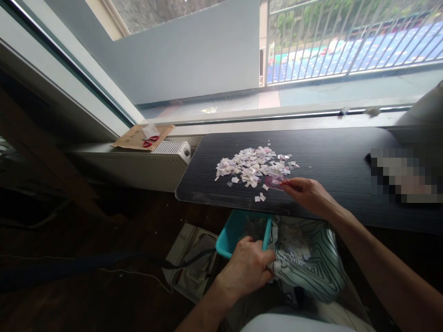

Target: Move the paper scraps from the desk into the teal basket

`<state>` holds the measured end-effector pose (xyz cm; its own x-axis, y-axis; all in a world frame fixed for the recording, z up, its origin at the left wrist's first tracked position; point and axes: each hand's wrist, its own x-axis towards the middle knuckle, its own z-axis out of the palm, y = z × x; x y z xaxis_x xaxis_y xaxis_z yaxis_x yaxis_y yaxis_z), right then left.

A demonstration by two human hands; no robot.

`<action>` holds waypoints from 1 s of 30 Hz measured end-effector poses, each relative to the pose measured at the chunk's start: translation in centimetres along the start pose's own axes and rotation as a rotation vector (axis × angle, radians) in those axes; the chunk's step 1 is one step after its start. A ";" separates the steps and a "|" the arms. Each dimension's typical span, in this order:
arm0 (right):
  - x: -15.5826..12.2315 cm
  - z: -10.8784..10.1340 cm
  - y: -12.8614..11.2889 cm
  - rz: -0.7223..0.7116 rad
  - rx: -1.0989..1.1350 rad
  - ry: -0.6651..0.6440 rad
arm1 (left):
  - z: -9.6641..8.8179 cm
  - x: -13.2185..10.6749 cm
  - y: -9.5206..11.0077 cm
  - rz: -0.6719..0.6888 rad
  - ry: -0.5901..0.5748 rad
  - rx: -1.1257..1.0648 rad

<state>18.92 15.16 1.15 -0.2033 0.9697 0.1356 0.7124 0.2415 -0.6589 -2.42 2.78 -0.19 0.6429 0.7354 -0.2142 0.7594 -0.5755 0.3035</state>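
Note:
A pile of small white and pink paper scraps point(254, 166) lies on a black wood-grain tabletop point(332, 161). My right hand point(308, 193) rests on the table at the pile's near edge, fingers pinched on a small pink card point(274, 182) pressed against the scraps. Below the table edge, my left hand point(247, 267) is closed on the rim of a teal plastic bin point(235, 233), beside a striped cloth point(308, 260) on my lap that has some scraps on it.
A white radiator point(159, 163) stands to the left with brown cardboard and red scissors point(150, 140) on top. Window and railing lie behind the table. Cables and a bag point(192, 263) lie on the dark floor. A blurred patch point(404, 175) covers the table's right side.

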 end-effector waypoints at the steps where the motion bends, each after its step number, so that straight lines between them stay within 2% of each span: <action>1: -0.2 -0.1 0.1 -0.001 -0.008 -0.022 | 0.0 -0.3 -0.3 -0.021 0.006 -0.007; 6: -1.7 -0.9 -0.1 -0.005 -0.023 -0.119 | -0.2 -2.3 -1.8 -0.140 0.036 -0.027; 12: -0.8 0.1 -0.6 0.004 0.020 -0.093 | -0.8 -3.5 -2.4 -0.223 0.069 -0.046; 15: -0.8 0.5 -0.5 0.005 0.032 -0.133 | -0.9 -3.6 -2.4 -0.238 0.061 -0.048; 19: -1.7 -0.2 -0.1 0.001 0.073 -0.195 | -0.8 -3.6 -2.5 -0.242 0.067 -0.040; 25: -2.3 -0.5 0.6 0.045 0.069 -0.119 | -0.5 -3.5 -2.7 -0.249 0.085 -0.046; 30: -3.2 -0.9 0.5 0.052 0.112 -0.253 | -0.4 -3.5 -2.6 -0.251 0.098 -0.050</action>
<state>20.50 12.24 1.06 -0.3396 0.9371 -0.0804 0.6504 0.1722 -0.7398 -6.70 1.82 0.17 0.4206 0.8853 -0.1986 0.8863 -0.3541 0.2985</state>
